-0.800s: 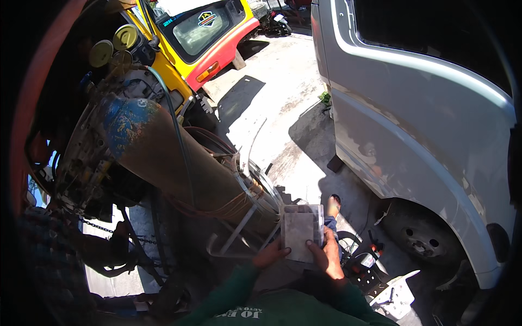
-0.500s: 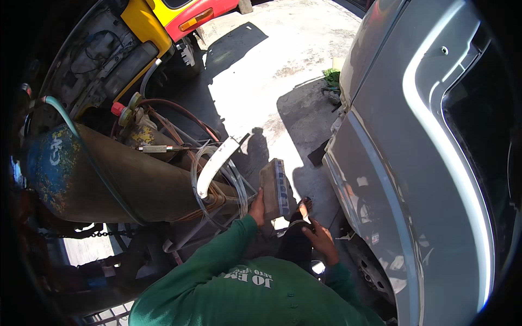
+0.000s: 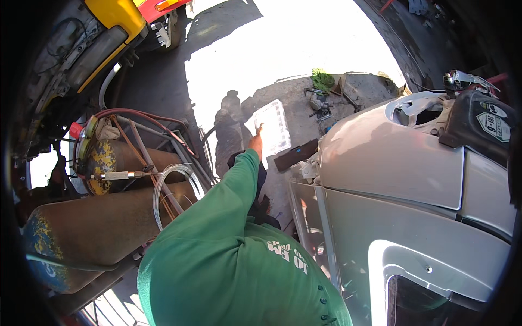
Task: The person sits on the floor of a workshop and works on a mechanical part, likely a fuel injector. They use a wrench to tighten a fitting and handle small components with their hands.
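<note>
My left hand (image 3: 256,143) is stretched out ahead of me in a green sleeve. It is closed on the near left edge of a flat, pale plastic case (image 3: 276,129). Strong sunlight washes out the case, so its contents are hard to make out; a grid of compartments seems to show along its edge. My right hand is out of sight. Just right of the case a dark rectangular block (image 3: 295,155) lies on the ground beside the silver vehicle (image 3: 380,146).
On the left stand two rusty gas cylinders (image 3: 109,223) with hoses, a gauge and coiled clear tubing (image 3: 163,195). Several metal tools and parts (image 3: 322,108) and a green cloth (image 3: 323,80) lie on the floor ahead. A yellow vehicle panel (image 3: 115,16) is at upper left.
My view has turned to the right. My left hand has carried the case forward and away from my body into the sunlight. My right hand has left the view.
</note>
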`<state>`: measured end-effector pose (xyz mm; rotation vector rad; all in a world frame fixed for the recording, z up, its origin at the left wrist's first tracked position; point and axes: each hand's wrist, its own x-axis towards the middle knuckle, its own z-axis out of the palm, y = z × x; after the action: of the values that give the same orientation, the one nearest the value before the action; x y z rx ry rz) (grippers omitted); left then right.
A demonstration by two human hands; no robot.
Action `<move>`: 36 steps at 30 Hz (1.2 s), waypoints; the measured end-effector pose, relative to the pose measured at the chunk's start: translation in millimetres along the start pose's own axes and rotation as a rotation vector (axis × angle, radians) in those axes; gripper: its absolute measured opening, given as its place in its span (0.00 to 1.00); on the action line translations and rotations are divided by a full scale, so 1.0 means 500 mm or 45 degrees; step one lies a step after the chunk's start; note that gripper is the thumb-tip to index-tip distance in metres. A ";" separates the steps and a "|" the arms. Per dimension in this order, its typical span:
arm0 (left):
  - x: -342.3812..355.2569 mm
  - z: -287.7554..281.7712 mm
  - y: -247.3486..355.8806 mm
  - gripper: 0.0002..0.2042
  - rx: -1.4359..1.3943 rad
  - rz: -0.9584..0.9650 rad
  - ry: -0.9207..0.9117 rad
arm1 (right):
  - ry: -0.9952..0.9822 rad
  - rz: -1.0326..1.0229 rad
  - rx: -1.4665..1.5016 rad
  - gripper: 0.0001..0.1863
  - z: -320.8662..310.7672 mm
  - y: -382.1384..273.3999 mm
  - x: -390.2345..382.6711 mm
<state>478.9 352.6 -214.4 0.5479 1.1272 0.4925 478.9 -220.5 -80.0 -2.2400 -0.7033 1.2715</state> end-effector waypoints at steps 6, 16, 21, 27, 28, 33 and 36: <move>0.256 -0.017 0.130 0.19 0.862 0.053 -0.450 | -0.035 0.159 0.260 0.30 -0.051 -0.147 0.263; 0.322 0.156 0.558 0.33 0.999 -0.780 -0.672 | 0.177 0.299 0.716 0.28 -0.103 -0.611 0.767; 0.375 0.164 0.703 0.37 0.904 -0.816 -0.561 | 0.236 0.285 0.889 0.27 -0.163 -0.792 0.909; 0.462 0.273 0.949 0.37 0.739 -1.102 -0.401 | 0.282 0.359 1.054 0.26 -0.198 -0.841 0.941; 0.478 0.277 0.986 0.36 0.755 -1.118 -0.418 | 0.284 0.377 1.079 0.25 -0.207 -0.841 0.944; 0.457 0.373 1.082 0.34 0.291 -1.309 -0.442 | 0.289 0.416 1.191 0.24 -0.267 -0.804 1.007; 0.509 0.462 1.087 0.34 0.464 -1.206 -0.356 | 0.324 0.419 1.245 0.24 -0.319 -0.801 1.048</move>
<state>734.0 891.0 27.5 0.3207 1.0734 -0.6010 768.4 393.0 -91.6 -1.6421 0.3594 1.0845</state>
